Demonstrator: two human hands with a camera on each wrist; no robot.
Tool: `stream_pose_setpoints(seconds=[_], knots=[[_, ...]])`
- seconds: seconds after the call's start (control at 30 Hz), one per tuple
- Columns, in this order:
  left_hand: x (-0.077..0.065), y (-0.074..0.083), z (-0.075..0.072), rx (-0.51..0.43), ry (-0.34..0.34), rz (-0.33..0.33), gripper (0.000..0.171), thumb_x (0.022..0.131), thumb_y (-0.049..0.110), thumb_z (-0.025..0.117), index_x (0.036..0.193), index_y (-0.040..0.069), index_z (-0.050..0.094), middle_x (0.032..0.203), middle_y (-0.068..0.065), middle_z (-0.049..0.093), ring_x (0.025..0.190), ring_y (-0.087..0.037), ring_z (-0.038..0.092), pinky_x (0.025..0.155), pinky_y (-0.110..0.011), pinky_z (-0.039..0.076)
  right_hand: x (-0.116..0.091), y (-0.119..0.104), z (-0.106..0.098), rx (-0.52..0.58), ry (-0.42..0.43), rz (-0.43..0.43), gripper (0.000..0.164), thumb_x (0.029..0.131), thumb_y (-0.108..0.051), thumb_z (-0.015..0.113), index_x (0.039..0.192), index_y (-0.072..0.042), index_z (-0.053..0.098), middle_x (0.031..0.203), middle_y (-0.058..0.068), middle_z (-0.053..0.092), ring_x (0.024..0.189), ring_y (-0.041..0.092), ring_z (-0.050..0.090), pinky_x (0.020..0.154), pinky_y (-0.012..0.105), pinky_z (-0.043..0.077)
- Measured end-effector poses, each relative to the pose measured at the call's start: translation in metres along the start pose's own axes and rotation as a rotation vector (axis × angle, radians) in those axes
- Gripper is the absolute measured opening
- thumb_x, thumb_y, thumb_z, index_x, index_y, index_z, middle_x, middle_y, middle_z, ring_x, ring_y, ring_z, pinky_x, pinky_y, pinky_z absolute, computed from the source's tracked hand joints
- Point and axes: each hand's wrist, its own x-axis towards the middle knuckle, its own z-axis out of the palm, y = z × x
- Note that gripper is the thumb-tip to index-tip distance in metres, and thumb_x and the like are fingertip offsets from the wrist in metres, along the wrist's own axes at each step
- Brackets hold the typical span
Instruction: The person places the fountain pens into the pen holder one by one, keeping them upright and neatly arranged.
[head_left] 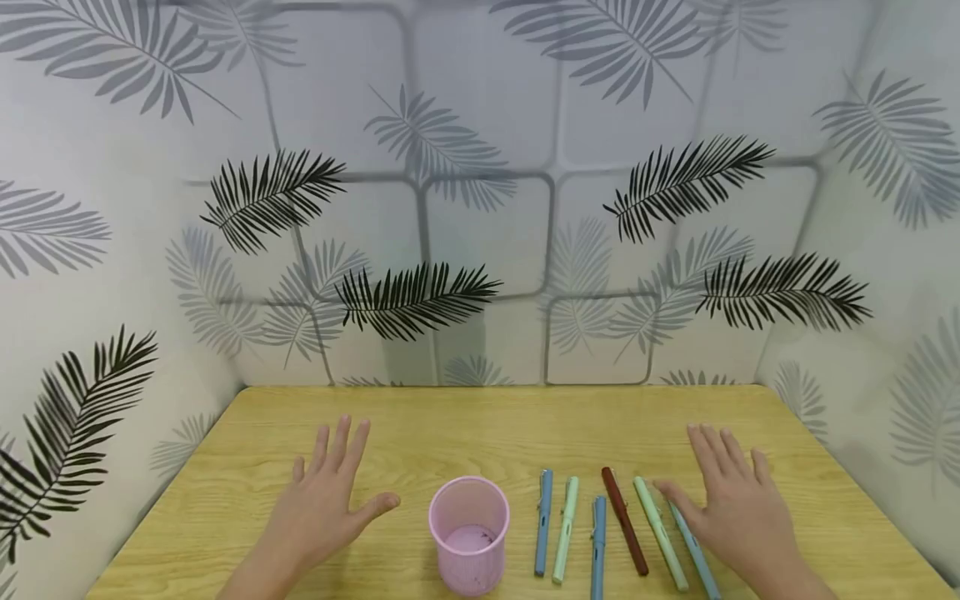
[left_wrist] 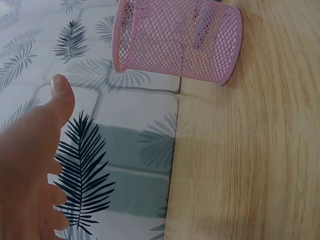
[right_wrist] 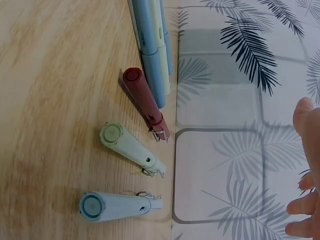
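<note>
A pink mesh pen cup [head_left: 471, 575] stands upright, its inside visible from above. My left hand [head_left: 318, 512] is spread to the left of the cup, holding nothing; the left wrist view shows its thumb [left_wrist: 61, 102] pointing up, apart from the cup wall [left_wrist: 165, 42]. To the right of the cup lies a loose row of capped pens: a blue pen [head_left: 543, 521], a light green pen [head_left: 566, 529], another blue pen [head_left: 597, 546], a dark red pen [head_left: 624, 521], a second green pen [head_left: 660, 533] and a light blue pen [head_left: 697, 554]. My right hand [head_left: 738, 517], fingers extended, overlaps the light blue pen's upper part.
The wooden table [head_left: 487, 425] carries the cup and pens along its near side. Behind it and at both sides stand pale panels [head_left: 487, 233] printed with grey and black leaves, meeting the table's back edge.
</note>
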Motion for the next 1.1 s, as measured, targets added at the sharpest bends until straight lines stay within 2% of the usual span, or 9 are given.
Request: stream_pose_setpoints(seconds=[0.07,0.17,0.27,0.3,0.4,0.5,0.73,0.87,1.1], knots=[[-0.001,0.001,0.0,-0.042,0.011,-0.003,0.092,0.082,0.067,0.05,0.15,0.015,0.015,0.152,-0.016,0.015,0.136,-0.04,0.016,0.094,-0.066,0.032,0.0,0.0,-0.001,0.024,0.028,0.006,0.078,0.084,-0.048,0.062,0.137,0.004,0.039,0.132,0.029,0.044,0.121,0.048,0.038,0.105,0.062,0.017],[-0.001,0.005,0.001,-0.118,0.025,-0.02,0.089,0.083,0.063,0.054,0.15,0.018,0.016,0.151,-0.014,0.021,0.129,-0.039,0.034,0.07,-0.051,0.052,0.0,0.0,0.0,0.049,0.116,-0.018,0.072,0.085,-0.046,0.063,0.132,0.005,0.044,0.125,0.028,0.05,0.115,0.047,0.045,0.101,0.061,0.027],[-0.002,0.009,0.002,-0.213,0.061,-0.028,0.086,0.082,0.056,0.061,0.148,0.017,0.021,0.149,-0.013,0.028,0.115,-0.04,0.049,0.052,-0.043,0.051,0.0,0.002,0.002,0.062,0.238,-0.075,0.066,0.089,-0.049,0.056,0.125,0.006,0.051,0.116,0.026,0.057,0.104,0.044,0.054,0.089,0.059,0.041],[-0.003,0.011,0.002,-0.247,0.071,-0.033,0.086,0.082,0.054,0.062,0.148,0.017,0.022,0.148,-0.013,0.031,0.111,-0.04,0.052,0.051,-0.042,0.05,0.001,0.002,0.003,0.068,0.278,-0.094,0.066,0.09,-0.051,0.052,0.123,0.006,0.053,0.112,0.025,0.059,0.099,0.043,0.057,0.084,0.058,0.045],[-0.004,0.017,0.004,-0.335,0.106,-0.04,0.084,0.08,0.052,0.066,0.146,0.016,0.028,0.143,-0.013,0.039,0.111,-0.039,0.053,0.069,-0.052,0.052,0.001,0.003,0.007,0.083,0.37,-0.129,0.067,0.094,-0.055,0.041,0.117,0.006,0.057,0.103,0.023,0.063,0.087,0.04,0.061,0.068,0.053,0.051],[-0.005,0.023,0.007,-0.404,0.111,-0.056,0.082,0.079,0.052,0.067,0.144,0.016,0.033,0.139,-0.012,0.044,0.115,-0.036,0.05,0.081,-0.055,0.048,0.001,0.005,0.01,0.101,0.392,-0.118,0.061,0.094,-0.051,0.045,0.113,0.005,0.059,0.099,0.022,0.064,0.082,0.038,0.062,0.055,0.049,0.053],[-0.008,0.034,0.015,-0.616,0.091,-0.026,0.074,0.08,0.042,0.071,0.139,0.013,0.04,0.135,-0.009,0.048,0.118,-0.029,0.05,0.088,-0.052,0.046,-0.001,0.006,0.015,0.138,0.324,-0.033,0.038,0.082,-0.025,0.071,0.107,0.002,0.062,0.094,0.017,0.064,0.072,0.029,0.063,0.039,0.031,0.047],[-0.009,0.041,0.02,-0.723,0.08,-0.025,0.069,0.08,0.034,0.073,0.138,0.011,0.042,0.135,-0.009,0.048,0.116,-0.03,0.051,0.084,-0.051,0.048,-0.003,0.005,0.018,0.189,0.216,0.064,0.034,0.084,-0.022,0.07,0.108,0.0,0.062,0.092,0.013,0.062,0.068,0.024,0.061,0.039,0.023,0.042],[-0.013,0.052,0.027,-0.882,-0.007,-0.042,0.066,0.083,0.029,0.071,0.139,0.014,0.04,0.138,-0.008,0.045,0.12,-0.031,0.047,0.088,-0.053,0.046,-0.003,0.009,0.021,0.259,-0.027,0.211,0.036,0.088,-0.024,0.066,0.109,0.004,0.06,0.088,0.011,0.06,0.062,0.013,0.053,0.047,0.024,0.043]])
